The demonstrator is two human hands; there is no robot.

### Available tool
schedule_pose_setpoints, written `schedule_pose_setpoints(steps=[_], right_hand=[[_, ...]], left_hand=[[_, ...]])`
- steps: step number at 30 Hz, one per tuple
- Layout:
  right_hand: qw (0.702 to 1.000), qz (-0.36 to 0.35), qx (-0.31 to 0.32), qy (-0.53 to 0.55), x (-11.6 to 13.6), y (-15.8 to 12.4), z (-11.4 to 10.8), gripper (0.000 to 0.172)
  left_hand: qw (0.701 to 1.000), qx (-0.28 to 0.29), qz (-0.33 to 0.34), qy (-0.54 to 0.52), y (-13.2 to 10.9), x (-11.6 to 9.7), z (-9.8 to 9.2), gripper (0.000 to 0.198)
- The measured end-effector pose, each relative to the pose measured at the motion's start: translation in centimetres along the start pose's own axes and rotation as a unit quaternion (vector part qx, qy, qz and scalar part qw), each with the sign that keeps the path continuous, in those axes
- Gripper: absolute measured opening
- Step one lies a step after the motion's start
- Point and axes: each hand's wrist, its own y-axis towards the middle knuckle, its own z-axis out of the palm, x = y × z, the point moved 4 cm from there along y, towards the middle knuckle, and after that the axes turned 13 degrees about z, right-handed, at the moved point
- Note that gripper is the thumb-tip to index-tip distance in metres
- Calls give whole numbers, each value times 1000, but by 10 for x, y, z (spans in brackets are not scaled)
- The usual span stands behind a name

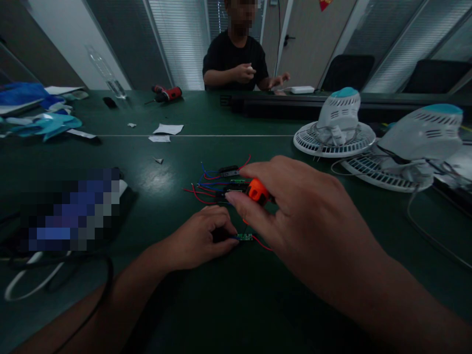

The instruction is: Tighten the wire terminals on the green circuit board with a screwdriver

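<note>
Between thumb and fingers, my left hand (204,233) pinches the left end of a small green circuit board (246,237) low over the green tabletop. A red wire (262,243) runs off the board's right end. My right hand (298,211) grips a screwdriver with an orange and black handle (257,191); its thin shaft slants down to the board, though exact contact at the tip is too small to tell. Just beyond my hands lie several small black modules (229,171) with red and blue wires, partly hidden by my right hand.
Two white fan-like housings (335,132) with slotted bases stand at the right, a cable trailing from one. A blurred-out device (73,211) with cables lies left. Farther back are paper scraps (168,129), a red drill (167,93), a bottle (106,73) and a seated person (236,61).
</note>
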Motion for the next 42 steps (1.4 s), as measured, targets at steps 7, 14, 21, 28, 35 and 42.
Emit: schedule_pose_setpoints(steps=[7, 14, 21, 28, 35, 42], right_hand=[[998, -5, -52, 41, -2, -3, -10, 23], [999, -24, -10, 18, 0, -4, -6, 7], [998, 6, 27, -58, -1, 1, -5, 36], [995, 0, 27, -91, -1, 3, -6, 36], [999, -15, -6, -35, 2, -4, -3, 14], [998, 24, -36, 50, 2, -4, -2, 32]], left_hand=[[1000, 2, -1, 0, 0, -1, 1, 11], [1000, -3, 0, -4, -1, 1, 0, 13], [1000, -5, -11, -18, -2, 2, 2, 11], [1000, -2, -6, 7, -1, 0, 1, 11], [1000, -7, -2, 0, -1, 0, 1, 9], [1000, -11, -4, -24, -3, 5, 5, 9]])
